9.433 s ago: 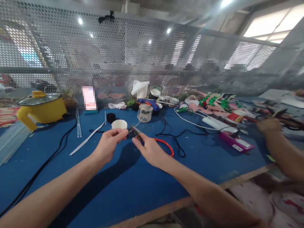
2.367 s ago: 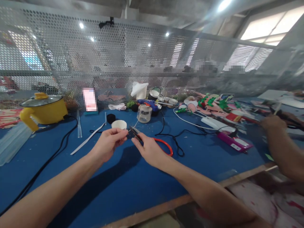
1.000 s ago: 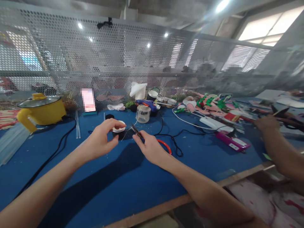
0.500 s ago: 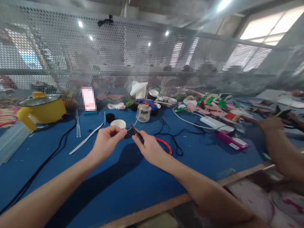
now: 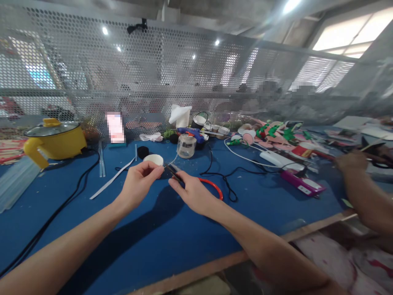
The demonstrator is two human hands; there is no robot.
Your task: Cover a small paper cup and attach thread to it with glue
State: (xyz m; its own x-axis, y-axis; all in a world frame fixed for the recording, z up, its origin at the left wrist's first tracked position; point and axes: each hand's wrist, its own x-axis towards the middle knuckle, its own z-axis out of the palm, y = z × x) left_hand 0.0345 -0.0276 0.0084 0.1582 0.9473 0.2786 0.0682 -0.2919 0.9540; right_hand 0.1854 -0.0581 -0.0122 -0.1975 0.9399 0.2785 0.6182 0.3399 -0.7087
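My left hand (image 5: 141,177) is closed in a pinch on a thin pale strand (image 5: 172,160), which runs from the fingertips toward a clear jar (image 5: 186,146). In my right hand (image 5: 194,190) is a pair of scissors (image 5: 173,173) with dark blades and a red loop handle (image 5: 213,186) showing beyond the hand. The blades look apart, their tips beside the strand close to my left fingertips. Just behind the left hand stands a small white round cup (image 5: 154,159), partly hidden by the fingers. A black ball-like piece (image 5: 143,152) lies beside it.
At left are a yellow electric pot (image 5: 57,141), clear sticks (image 5: 19,182) and a black cable. A phone (image 5: 115,128) leans at the back. A blue glue gun (image 5: 193,132) lies behind the jar. Purple-and-white device (image 5: 302,183) and a co-worker's hand (image 5: 351,160) are at right.
The scissors have turned slightly and their blades now show apart, close to the left fingertips. The left hand has stayed nearly still.
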